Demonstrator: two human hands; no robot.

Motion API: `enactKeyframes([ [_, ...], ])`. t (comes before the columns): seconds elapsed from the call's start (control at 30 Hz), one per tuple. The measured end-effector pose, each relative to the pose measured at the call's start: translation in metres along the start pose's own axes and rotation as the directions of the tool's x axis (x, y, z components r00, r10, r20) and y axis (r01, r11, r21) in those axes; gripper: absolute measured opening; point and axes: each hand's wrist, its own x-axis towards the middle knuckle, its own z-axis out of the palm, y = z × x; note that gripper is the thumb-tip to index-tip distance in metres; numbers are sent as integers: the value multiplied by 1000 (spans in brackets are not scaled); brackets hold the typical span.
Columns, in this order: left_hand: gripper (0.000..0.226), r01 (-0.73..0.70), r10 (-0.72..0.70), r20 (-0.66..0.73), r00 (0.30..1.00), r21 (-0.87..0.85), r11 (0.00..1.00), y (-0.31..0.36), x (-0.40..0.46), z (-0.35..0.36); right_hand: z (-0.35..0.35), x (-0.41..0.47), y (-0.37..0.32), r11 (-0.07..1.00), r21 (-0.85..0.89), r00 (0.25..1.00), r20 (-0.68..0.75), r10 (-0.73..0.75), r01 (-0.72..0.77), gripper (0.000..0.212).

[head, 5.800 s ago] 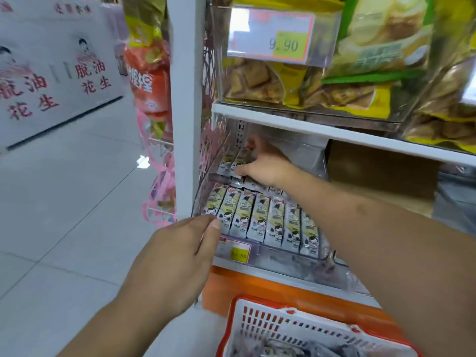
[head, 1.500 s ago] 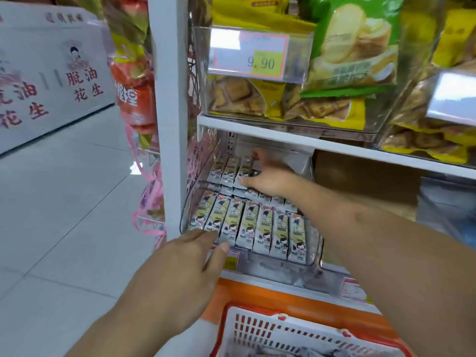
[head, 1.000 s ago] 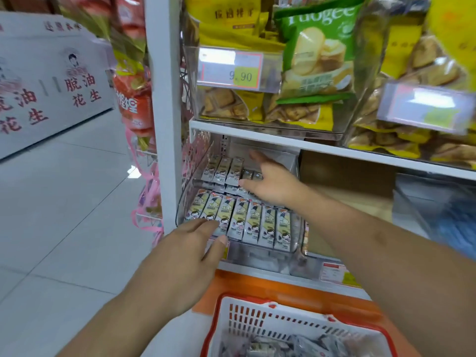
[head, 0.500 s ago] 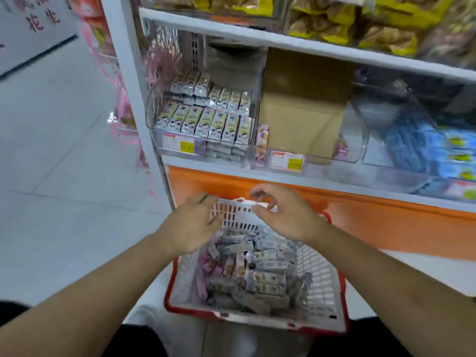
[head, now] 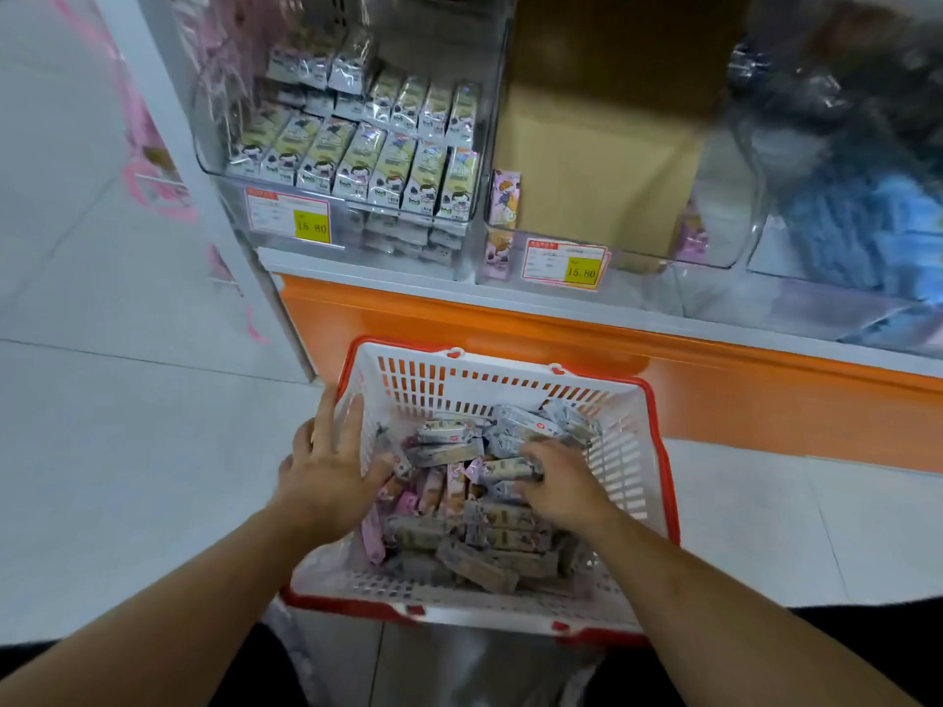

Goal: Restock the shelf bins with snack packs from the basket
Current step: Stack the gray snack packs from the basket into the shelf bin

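Note:
A white basket with a red rim [head: 490, 382] sits on the floor below the shelf and holds several grey and pink snack packs [head: 459, 533] in a loose pile. My left hand [head: 326, 466] rests with straight fingers on the basket's left wall, thumb toward the packs. Reaching into the pile, my right hand [head: 559, 489] curls its fingers over a grey snack pack [head: 502, 469]. Above, the clear shelf bin [head: 224, 181] is lined with rows of the same packs [head: 357, 155].
Right of that bin, a second clear bin holds a cardboard box [head: 597, 160] and a few pink packs [head: 504, 196]. A third bin has blue packs [head: 867, 232]. An orange base panel [head: 714, 369] runs under the shelf. A white upright post [head: 168, 119] stands left.
Both hands left the shelf bin and came down into the basket. My view dropped from the shelf to the basket. My right hand has sunk into the pile of packs.

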Motion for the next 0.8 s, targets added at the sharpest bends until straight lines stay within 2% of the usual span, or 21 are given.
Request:
enactKeyframes([
  [0.13, 88, 10, -10, 6, 1000, 33, 999, 1, 2, 2, 16, 11, 6, 999, -9, 997, -77, 32, -33, 55],
  [0.3, 88, 21, -22, 17, 1000, 46, 999, 1, 1, 1, 22, 12, 3, 999, 25, 990, -140, 31, -28, 37],
  [0.37, 88, 31, -32, 33, 999, 49, 998, 1, 2, -1, 16, 10, -4, 995, 95, 991, -135, 21, -8, 42],
  [0.47, 85, 60, -62, 42, 997, 53, 997, 6, -1, -11, -9, 0, -27, 956, 290, 998, -55, -38, 53, 54],
  [0.6, 61, 21, -20, -36, 999, 25, 999, 31, -6, -43, -66, -24, -77, 920, 355, 985, -13, -175, 168, 61],
  [0.63, 53, -16, 15, -16, 1000, -29, 999, 41, -5, -58, -84, -33, -90, 910, 358, 976, -13, -217, 207, 62],
  [0.7, 39, -56, 85, 91, 992, -281, 958, 65, -9, -99, -119, -53, -113, 883, 353, 947, -26, -320, 309, 61],
  [0.77, 33, 2, 173, 235, 957, -596, 803, 88, -23, -143, -152, -73, -129, 847, 359, 913, -40, -406, 393, 61],
  [0.8, 31, 23, 241, 286, 927, -688, 726, 96, -31, -163, -166, -82, -134, 826, 371, 897, -52, -439, 425, 62],
])
